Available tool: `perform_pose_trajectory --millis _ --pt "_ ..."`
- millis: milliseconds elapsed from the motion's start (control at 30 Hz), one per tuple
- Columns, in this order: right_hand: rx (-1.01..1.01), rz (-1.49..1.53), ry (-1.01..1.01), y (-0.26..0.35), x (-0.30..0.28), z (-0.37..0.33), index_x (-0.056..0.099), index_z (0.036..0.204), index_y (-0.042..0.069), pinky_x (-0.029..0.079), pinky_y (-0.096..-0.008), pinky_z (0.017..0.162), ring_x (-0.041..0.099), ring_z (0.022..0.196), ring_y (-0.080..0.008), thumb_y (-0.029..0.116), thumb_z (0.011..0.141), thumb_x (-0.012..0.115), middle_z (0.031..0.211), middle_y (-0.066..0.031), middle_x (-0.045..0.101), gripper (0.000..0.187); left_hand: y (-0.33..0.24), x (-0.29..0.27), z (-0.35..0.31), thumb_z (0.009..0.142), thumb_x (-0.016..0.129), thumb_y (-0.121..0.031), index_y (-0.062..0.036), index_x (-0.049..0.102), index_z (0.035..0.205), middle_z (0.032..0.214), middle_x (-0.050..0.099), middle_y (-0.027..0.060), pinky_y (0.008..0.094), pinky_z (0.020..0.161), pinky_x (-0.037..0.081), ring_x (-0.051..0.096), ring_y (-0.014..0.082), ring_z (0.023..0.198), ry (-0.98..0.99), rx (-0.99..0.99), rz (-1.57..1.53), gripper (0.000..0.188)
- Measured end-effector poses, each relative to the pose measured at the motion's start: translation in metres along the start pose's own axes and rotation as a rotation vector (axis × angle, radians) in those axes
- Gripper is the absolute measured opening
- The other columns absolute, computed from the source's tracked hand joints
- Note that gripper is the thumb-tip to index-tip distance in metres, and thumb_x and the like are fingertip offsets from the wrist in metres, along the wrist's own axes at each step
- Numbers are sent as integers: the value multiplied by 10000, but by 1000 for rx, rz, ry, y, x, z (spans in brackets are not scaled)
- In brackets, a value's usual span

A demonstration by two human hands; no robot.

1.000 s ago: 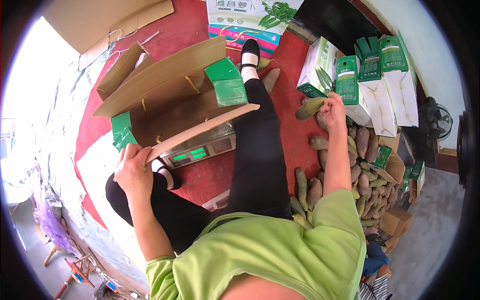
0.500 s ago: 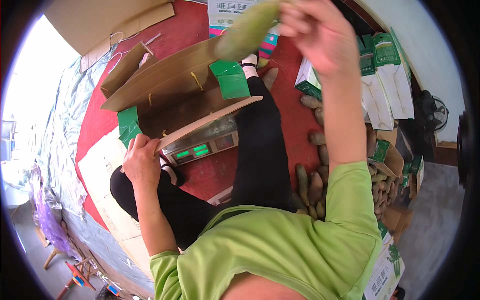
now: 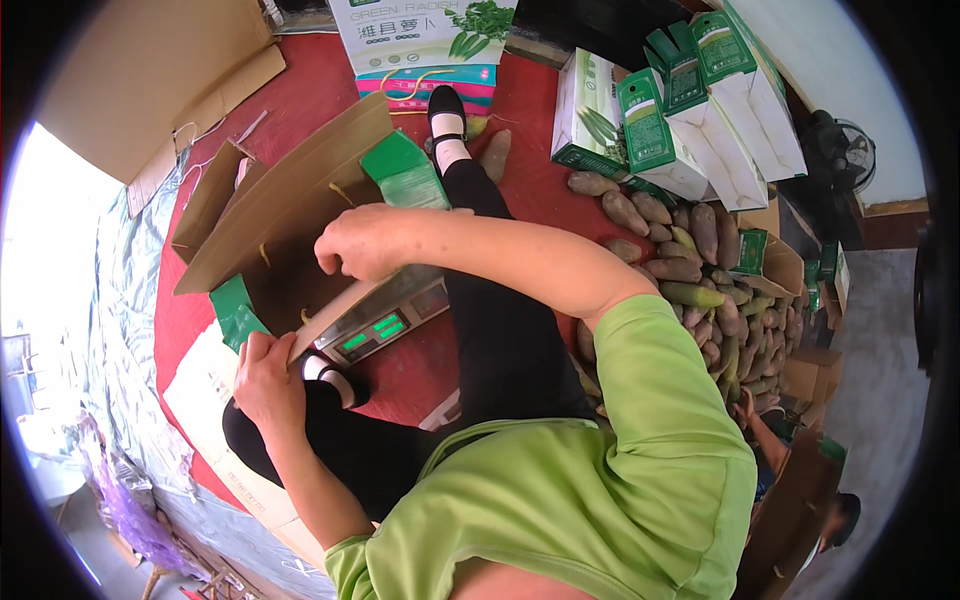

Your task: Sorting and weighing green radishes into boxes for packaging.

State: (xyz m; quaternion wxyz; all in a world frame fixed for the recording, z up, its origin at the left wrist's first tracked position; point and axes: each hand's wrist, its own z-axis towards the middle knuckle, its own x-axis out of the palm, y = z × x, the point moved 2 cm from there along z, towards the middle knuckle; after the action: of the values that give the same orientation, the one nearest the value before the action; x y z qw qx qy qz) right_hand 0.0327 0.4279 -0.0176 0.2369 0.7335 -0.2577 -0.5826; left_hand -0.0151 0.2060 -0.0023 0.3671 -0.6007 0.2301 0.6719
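The open cardboard carton [image 3: 300,215] rests tilted on a digital scale [image 3: 375,330] with green lit displays. It has green end flaps [image 3: 405,175] and yellow cord handles. My left hand [image 3: 268,380] is closed on the near left corner of the carton's flap, thumb and fingers pinching its edge. Over the carton's opening, my right hand [image 3: 368,243] bends down with curled fingers. Whatever it holds, if anything, is hidden beneath the hand and in the carton's shadow. My right forearm crosses above the near flap.
A large pile of green radishes [image 3: 725,310] lies to my right. Behind it stand white and green cartons [image 3: 650,130]. Ahead, a white printed box [image 3: 425,35] sits on pink and blue boxes [image 3: 430,88]. Another person's arm [image 3: 765,440] reaches toward the pile at lower right.
My right hand has come down and left from high up, where it held a green radish, to the carton's opening. The radish is out of sight now. My left hand keeps its hold.
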Motion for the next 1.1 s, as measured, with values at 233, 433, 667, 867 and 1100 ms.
perform_pose_trajectory --millis 233,433,667,867,1100 --pt "-129 520 -494 -50 -72 -32 659 1030 41 503 -274 645 632 725 -123 137 828 636 850 -57 676 225 1 1 -3 663 649 4 -116 712 880 773 509 44 373 620 470 578 243 744 -24 15 -13 255" --pt "477 792 -964 -287 -32 -51 617 1054 15 454 -257 548 550 626 -103 117 839 629 771 -25 607 239 -2 1 4 640 620 5 -97 710 881 768 512 59 371 620 467 580 258 744 -7 35 -17 277" --pt "1093 465 -830 -441 94 -54 598 1087 5 489 -437 863 613 1025 -356 309 768 684 1050 -222 644 449 -1 7 12 594 606 -31 -60 711 832 734 518 72 367 597 457 569 265 693 -10 16 19 262" --pt "1267 406 -692 -426 100 -16 311 1385 39 456 -437 950 570 1126 -380 362 746 733 1237 -253 559 831 -2 5 15 567 617 -54 -55 711 801 709 505 62 351 570 430 544 249 655 -7 -14 27 252" --pt "1357 560 -716 -440 110 -27 197 1436 33 434 -418 990 554 1163 -365 361 666 791 1280 -244 532 1026 -4 6 21 533 597 -31 -60 711 802 714 507 60 342 558 417 540 243 651 8 13 -3 294"
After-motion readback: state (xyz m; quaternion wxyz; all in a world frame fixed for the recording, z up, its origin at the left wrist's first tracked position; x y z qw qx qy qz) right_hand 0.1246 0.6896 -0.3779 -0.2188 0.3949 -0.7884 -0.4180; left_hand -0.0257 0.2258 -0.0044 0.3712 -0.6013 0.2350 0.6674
